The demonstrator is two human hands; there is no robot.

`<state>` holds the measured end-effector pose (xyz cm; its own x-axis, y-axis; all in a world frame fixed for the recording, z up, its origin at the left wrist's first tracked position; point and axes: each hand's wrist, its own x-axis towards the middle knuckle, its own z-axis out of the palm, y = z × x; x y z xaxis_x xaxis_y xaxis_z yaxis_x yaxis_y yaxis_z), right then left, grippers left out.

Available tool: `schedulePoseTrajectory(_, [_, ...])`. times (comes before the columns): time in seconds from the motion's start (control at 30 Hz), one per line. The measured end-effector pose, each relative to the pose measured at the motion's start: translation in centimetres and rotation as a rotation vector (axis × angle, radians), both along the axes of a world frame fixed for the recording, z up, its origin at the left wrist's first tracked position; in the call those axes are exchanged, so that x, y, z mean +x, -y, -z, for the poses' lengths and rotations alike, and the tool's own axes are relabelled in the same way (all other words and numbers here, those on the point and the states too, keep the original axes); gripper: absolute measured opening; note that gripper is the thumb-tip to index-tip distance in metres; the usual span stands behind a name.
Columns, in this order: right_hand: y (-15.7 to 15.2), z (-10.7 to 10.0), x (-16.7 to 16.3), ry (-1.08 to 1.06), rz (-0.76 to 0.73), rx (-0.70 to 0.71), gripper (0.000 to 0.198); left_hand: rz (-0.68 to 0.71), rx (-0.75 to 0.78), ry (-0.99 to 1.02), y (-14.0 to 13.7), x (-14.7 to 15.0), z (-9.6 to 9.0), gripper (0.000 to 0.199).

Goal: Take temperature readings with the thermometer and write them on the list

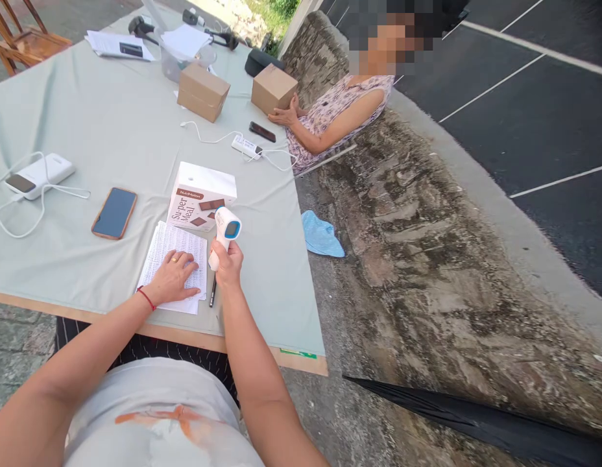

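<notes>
Gripping an infrared thermometer (224, 235), the right hand (228, 263) hovers near the table edge (184, 334); left hand (172, 277) lies flat, fingers spread, on printed sheets (174, 250) beside it.

White-and-blue thermometer (225, 233), pale green tablecloth (111, 130), brown boxes (202, 91).

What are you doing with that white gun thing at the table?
The right hand holds a white infrared thermometer upright by its handle, above a pen lying on the table. The left hand rests flat on a printed sheet of paper, just below a white Super Meal box. A phone lies to the left. Another person sits at the far edge, touching a cardboard box.
</notes>
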<state>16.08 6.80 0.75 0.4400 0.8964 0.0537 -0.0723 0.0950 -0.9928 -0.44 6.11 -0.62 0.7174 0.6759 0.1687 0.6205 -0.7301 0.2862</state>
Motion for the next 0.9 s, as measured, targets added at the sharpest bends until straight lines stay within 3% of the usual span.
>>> schedulePoseTrajectory(0.2, [-2.5, 0.4, -0.8, 0.101, 0.055, -0.018, 0.035, -0.001, 0.022, 0.011, 0.0, 0.0, 0.4, 0.051])
schedulePoseTrajectory(0.47, [-4.4, 2.1, -0.9, 0.029, 0.068, 0.000, 0.040, -0.001, 0.006, -0.035, 0.2, 0.2, 0.1, 0.053])
schedulePoseTrajectory(0.9, [-6.2, 2.8, -1.1, 0.021, 0.211, -0.038, 0.033, 0.002, 0.011, -0.001, 0.1, 0.1, 0.2, 0.050])
